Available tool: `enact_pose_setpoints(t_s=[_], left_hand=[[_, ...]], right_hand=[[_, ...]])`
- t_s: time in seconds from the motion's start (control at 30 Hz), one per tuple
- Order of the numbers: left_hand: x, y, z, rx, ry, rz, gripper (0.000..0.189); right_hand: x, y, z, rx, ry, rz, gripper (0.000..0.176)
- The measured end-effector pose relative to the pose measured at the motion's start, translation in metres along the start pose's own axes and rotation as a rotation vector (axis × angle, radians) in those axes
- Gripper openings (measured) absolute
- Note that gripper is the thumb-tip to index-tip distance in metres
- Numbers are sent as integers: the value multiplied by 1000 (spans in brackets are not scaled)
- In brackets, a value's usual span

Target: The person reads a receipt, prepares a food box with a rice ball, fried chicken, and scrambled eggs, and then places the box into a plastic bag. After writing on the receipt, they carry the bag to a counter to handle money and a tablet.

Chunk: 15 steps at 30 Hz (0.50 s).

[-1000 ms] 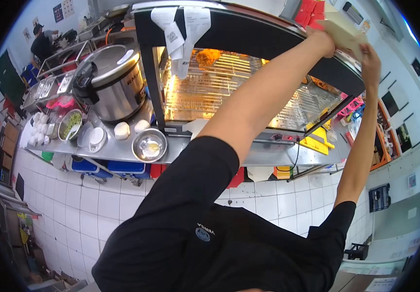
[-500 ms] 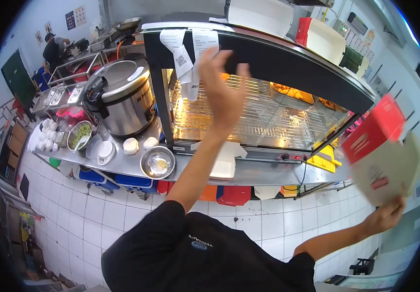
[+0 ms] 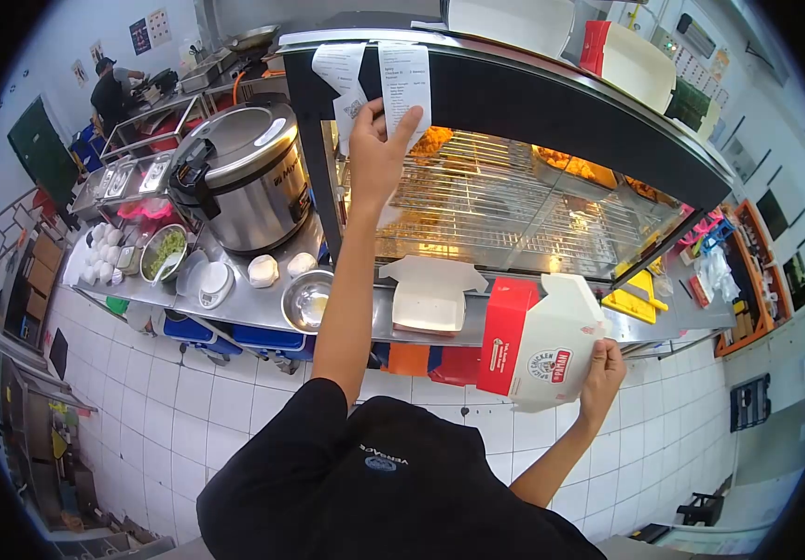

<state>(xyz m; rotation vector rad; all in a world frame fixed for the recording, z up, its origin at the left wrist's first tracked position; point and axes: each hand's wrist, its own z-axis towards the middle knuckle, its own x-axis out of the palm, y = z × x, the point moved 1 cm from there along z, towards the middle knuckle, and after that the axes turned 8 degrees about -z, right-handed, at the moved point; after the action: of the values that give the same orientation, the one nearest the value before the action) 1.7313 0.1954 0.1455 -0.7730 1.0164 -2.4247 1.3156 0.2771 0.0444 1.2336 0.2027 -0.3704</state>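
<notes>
My left hand (image 3: 379, 149) is raised to the front of the glass warming cabinet (image 3: 524, 117). Its fingers and thumb pinch the lower part of a printed order receipt (image 3: 405, 79). A second receipt (image 3: 339, 63) hangs just left of it, partly behind my fingers. In my right hand (image 3: 604, 378) is a red and white cardboard food box (image 3: 538, 350), gripped by its right edge and held partly opened up in front of the counter. An open white box (image 3: 429, 306) sits on the counter between my arms.
A steel rice cooker (image 3: 244, 177) stands left of the cabinet. Before it are a metal bowl (image 3: 307, 301), a white scale (image 3: 215, 283) and a bowl of green vegetables (image 3: 162, 252). Open boxes (image 3: 631, 65) rest on top. Another person (image 3: 111, 93) stands far left.
My left hand has gone from open fingers near the receipts to pinching one. My right hand has brought the food box inward from the far right, turning its printed side toward me.
</notes>
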Motion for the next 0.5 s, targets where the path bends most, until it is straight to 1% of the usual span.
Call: enact_pose_setpoints(t_s=[0.07,0.1,0.17,0.2,0.27,0.43,0.5], left_hand=[[-9,4,1,-193,166,-99,46],[-13,6,0,-193,164,-100,46],[-19,12,-5,-178,331,-74,47],[-23,15,-8,-178,330,-75,47],[-28,22,-15,-209,457,-193,49],[-38,36,-26,-264,458,-121,48],[-41,38,-29,-320,467,-99,47]], right_hand=[[3,-9,0,3,9,-20,31],[4,-12,-1,-1,4,-30,31],[2,-15,-5,-5,4,-43,32],[1,-16,-6,-2,16,-50,31],[0,-18,-8,1,29,-58,31],[3,-18,-11,15,2,-82,31],[4,-19,-14,22,6,-80,30]])
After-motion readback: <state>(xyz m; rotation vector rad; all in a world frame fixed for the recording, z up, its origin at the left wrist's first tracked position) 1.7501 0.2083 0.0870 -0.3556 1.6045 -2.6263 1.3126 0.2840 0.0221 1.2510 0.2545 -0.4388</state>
